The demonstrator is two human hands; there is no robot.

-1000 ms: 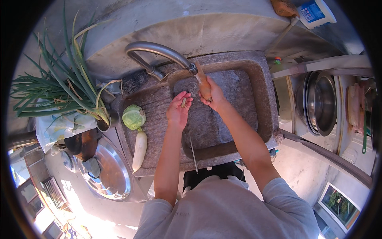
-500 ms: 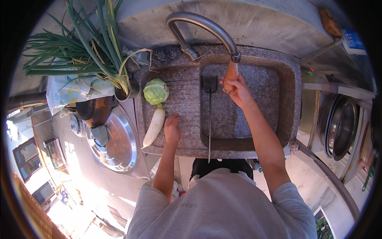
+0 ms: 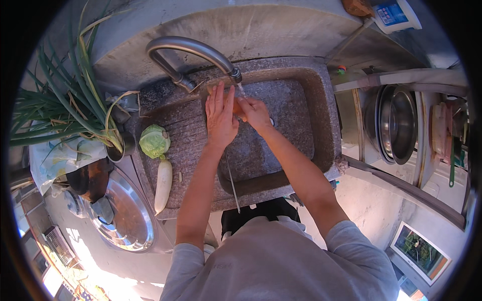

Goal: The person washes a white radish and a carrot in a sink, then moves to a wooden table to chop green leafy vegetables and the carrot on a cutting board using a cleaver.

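Observation:
A carrot (image 3: 237, 106), mostly hidden between my hands, is under the running tap (image 3: 235, 75). My right hand (image 3: 255, 113) is closed round it from the right. My left hand (image 3: 221, 120) lies against its left side, fingers stretched out and close together. Below them is the stone sink's basin (image 3: 271, 165). To the left, on the ridged drainboard (image 3: 188, 130), sit a pale green cabbage (image 3: 154, 141) and a white radish (image 3: 163, 186), its top close to the cabbage. A thin rod (image 3: 232, 180) crosses the basin's near left edge.
Green onions (image 3: 75, 110) stand in a dark pot (image 3: 120, 148) at the left, near a plastic bag (image 3: 47, 158). A large metal lid (image 3: 128, 215) lies nearer me. Metal basins (image 3: 399, 125) are racked at the right; a white tub (image 3: 396, 16) stands far right.
My left hand has moved from the drainboard to the carrot under the tap. The carrot has tilted and is now mostly covered by my hands. The whole view has shifted and turned.

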